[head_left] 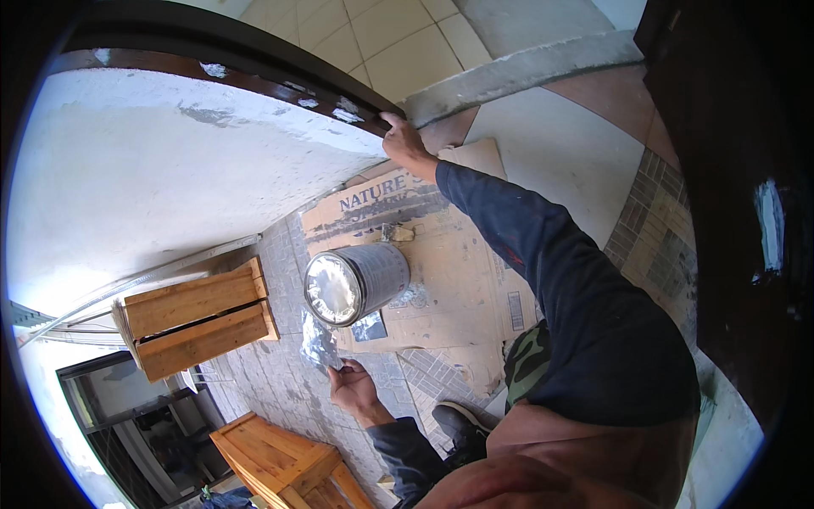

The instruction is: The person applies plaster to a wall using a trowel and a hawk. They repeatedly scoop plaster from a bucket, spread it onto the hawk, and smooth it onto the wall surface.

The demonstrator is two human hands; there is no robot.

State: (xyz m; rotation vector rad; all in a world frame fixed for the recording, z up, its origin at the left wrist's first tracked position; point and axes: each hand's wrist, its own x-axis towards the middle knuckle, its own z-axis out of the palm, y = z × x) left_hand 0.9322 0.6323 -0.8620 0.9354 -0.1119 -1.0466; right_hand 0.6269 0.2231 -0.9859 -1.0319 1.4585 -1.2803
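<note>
My left hand (pixel 354 390) pinches the near edge of a flat grey plate (pixel 319 341) smeared with white putty-like paste. Just beyond the plate a metal can (pixel 380 273) stands on flattened cardboard (pixel 458 293), with white paste at its top (pixel 331 289). My right arm reaches far forward, and my right hand (pixel 405 144) presses against the end of a dark brown wooden frame (pixel 271 89). The fingers of that hand are bent together at the frame, and anything between them is hidden. White patches dot the frame's face.
A white wall (pixel 186 161) runs along the left below the frame. Two wooden crates (pixel 199 318) (pixel 288 458) stand on grey paving at the left. A dark door panel (pixel 729 237) with a white patch rises at the right. A raised concrete sill (pixel 526 75) borders the beige tiles ahead.
</note>
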